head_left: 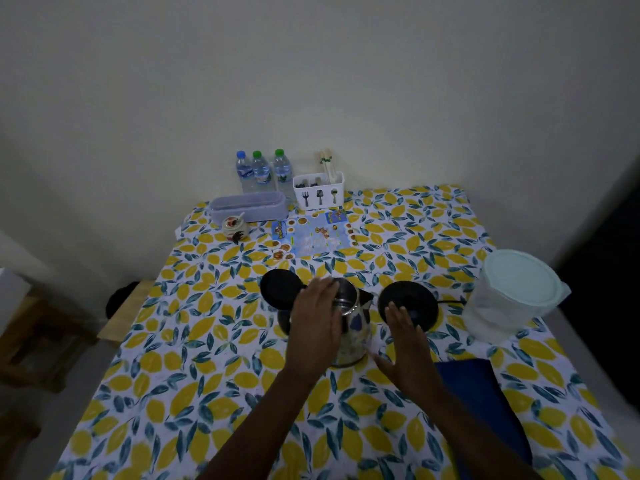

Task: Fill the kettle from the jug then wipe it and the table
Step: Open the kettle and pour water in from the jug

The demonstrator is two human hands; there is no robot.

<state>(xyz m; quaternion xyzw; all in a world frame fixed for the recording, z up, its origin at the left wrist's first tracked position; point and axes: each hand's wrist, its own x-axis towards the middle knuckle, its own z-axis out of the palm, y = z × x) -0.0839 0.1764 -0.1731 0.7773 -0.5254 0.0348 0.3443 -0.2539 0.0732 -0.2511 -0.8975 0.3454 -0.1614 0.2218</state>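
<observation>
A steel kettle [355, 322] stands in the middle of the table [194, 344], which wears a lemon-print cloth. Its black lid [278, 289] is flipped open to the left. My left hand [318, 317] wraps the kettle's left side over the hidden handle, fingers reaching the rim. Just right of the kettle my right hand [405, 344] hovers with its fingers spread, holding nothing. The round black kettle base [415, 299] lies behind that hand, its cord running right. A clear plastic jug [512, 299] with a pale lid stands at the right edge. A blue cloth [485, 407] lies under my right forearm.
At the far edge by the wall stand three water bottles [261, 171], a white cutlery caddy [318, 192], a lilac box [247, 206] and a small jar [235, 226]. A printed leaflet [311, 237] lies behind the kettle. A wooden stool [124, 313] sits left of the table.
</observation>
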